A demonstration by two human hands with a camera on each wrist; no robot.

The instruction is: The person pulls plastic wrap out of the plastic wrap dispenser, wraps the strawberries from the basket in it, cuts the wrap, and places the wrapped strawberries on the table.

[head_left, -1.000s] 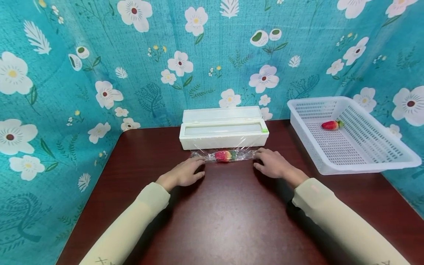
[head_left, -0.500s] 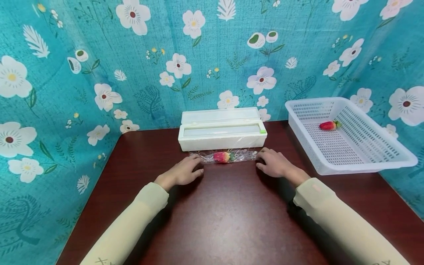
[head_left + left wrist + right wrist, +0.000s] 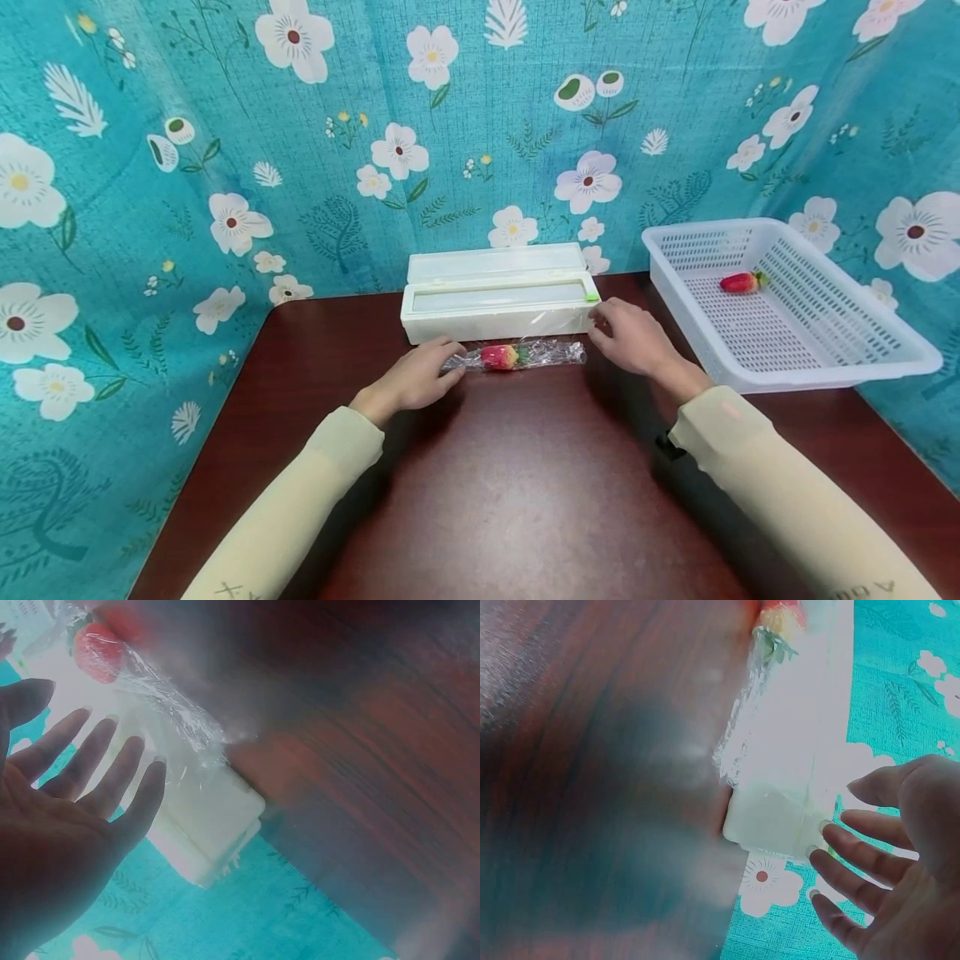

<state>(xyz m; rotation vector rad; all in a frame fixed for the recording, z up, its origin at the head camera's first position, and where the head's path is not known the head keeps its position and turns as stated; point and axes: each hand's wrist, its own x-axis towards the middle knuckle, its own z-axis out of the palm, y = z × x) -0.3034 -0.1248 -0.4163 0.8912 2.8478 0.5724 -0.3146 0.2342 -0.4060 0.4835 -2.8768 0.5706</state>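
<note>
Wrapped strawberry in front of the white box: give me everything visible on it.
The strawberry is red, paling to yellow near its green leafy end, and lies on its side, leaves toward the person's right. Clear, shiny, crinkled film encloses it and trails out on both sides in gathered ends. It sits on the dark reddish-brown table, just in front of the white box. No hand is on the fruit itself; the left hand is at the film's left end, contact unclear.

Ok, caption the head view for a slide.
Left hand by film-wrapped strawberry, right hand by open white box, second strawberry in basket.
</note>
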